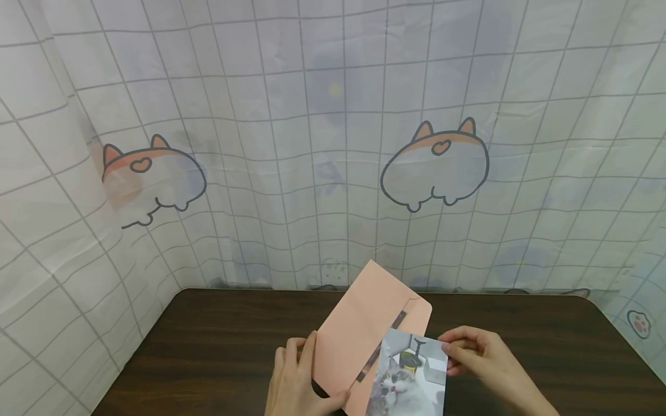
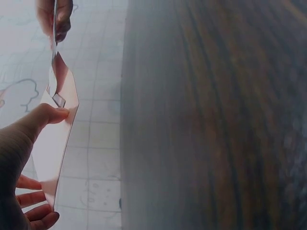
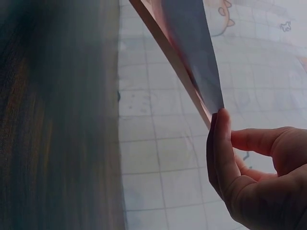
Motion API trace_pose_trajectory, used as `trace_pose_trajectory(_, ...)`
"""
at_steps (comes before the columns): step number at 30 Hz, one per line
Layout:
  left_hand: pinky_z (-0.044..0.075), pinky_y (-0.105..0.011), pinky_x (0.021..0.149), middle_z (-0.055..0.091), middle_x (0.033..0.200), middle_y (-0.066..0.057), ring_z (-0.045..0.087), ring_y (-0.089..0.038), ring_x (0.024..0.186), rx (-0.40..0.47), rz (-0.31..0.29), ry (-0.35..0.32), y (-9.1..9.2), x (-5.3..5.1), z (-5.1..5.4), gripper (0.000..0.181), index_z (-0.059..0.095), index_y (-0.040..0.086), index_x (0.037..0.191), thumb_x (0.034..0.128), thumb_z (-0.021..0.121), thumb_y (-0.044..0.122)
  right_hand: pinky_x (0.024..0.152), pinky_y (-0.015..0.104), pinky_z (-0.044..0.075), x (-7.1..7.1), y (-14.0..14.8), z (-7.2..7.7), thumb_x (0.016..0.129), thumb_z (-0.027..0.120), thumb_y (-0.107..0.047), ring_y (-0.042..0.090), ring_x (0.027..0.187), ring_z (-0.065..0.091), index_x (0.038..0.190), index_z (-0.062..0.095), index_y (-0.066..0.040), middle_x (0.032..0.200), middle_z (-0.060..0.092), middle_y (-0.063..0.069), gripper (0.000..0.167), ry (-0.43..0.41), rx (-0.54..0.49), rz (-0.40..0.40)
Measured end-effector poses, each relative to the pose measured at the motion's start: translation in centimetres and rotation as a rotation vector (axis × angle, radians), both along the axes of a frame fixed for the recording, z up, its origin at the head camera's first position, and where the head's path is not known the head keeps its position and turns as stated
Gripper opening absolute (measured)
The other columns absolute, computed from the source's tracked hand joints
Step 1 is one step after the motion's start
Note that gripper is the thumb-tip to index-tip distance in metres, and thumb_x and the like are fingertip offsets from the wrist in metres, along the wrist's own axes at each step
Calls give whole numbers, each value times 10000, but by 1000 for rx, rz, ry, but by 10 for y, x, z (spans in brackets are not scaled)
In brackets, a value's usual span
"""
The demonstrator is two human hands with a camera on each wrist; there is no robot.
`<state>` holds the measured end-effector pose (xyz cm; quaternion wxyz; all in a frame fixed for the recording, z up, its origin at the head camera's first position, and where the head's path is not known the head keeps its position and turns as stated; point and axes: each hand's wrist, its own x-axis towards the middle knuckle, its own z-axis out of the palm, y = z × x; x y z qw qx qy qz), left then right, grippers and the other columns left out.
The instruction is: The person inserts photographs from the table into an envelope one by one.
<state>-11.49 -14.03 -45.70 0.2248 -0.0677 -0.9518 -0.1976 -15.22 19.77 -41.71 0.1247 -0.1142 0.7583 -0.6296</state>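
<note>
A peach-pink envelope (image 1: pixel 354 329) is tilted above the table, gripped by my left hand (image 1: pixel 296 378) at its lower left edge. In the left wrist view the thumb (image 2: pixel 55 114) presses one face and the other fingers lie behind the envelope (image 2: pixel 67 139). My right hand (image 1: pixel 486 358) pinches the upper right edge of a photo card (image 1: pixel 408 381) with a grey-and-white cat on it. The card overlaps the envelope's flap side. A dark strip (image 1: pixel 369 364) shows along the envelope; whether the card's far edge is inside it, I cannot tell.
The dark brown wooden table (image 1: pixel 218 335) has rounded far corners. Close behind and at the sides hangs a white grid-patterned curtain (image 1: pixel 281 144) with cartoon corgi prints.
</note>
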Motion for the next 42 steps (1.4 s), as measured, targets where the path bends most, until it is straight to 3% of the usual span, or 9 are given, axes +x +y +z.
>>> trace_pose_trajectory(12, 476, -295, 648, 546, 1142, -50, 432, -170, 901, 3, -1, 27, 0, 2, -2, 1069, 653, 9, 1390, 561, 940, 620, 741, 323, 629, 2, -6, -3, 1059, 588, -29, 126, 807, 711, 1240, 553, 239, 999, 710, 93, 326, 21, -24, -27)
trace_pose_trajectory(22, 462, -278, 642, 554, 1135, -62, 423, -162, 885, -4, -10, 30, 1, 0, -3, 1062, 656, 4, 1382, 565, 935, 623, 692, 281, 619, 4, -15, -2, 1040, 595, 29, 100, 744, 675, 1225, 559, 260, 927, 700, 63, 298, 60, -16, -148)
trace_pose_trajectory(26, 461, -274, 628, 555, 1130, -67, 431, -166, 884, -8, -12, 29, 1, 0, -2, 1061, 658, -1, 1376, 565, 935, 623, 686, 283, 618, 6, -20, 0, 1027, 623, 27, 121, 728, 685, 1209, 601, 222, 920, 707, 89, 268, 43, -8, -237)
trace_pose_trajectory(34, 455, -290, 629, 551, 1147, -86, 423, -167, 884, 13, -25, -42, 3, 1, 1, 1069, 637, -3, 1401, 594, 932, 633, 688, 297, 622, 7, -25, 4, 1020, 642, 16, 148, 712, 691, 1192, 653, 161, 925, 716, 121, 225, 39, -20, -348)
trace_pose_trajectory(42, 445, -276, 626, 554, 1141, -80, 423, -163, 885, -3, -28, -8, 4, 2, 0, 1064, 645, -2, 1392, 587, 934, 631, 635, 286, 612, 9, -28, 1, 989, 662, 62, 129, 655, 681, 1131, 688, 148, 859, 715, 78, 168, 170, -8, -418)
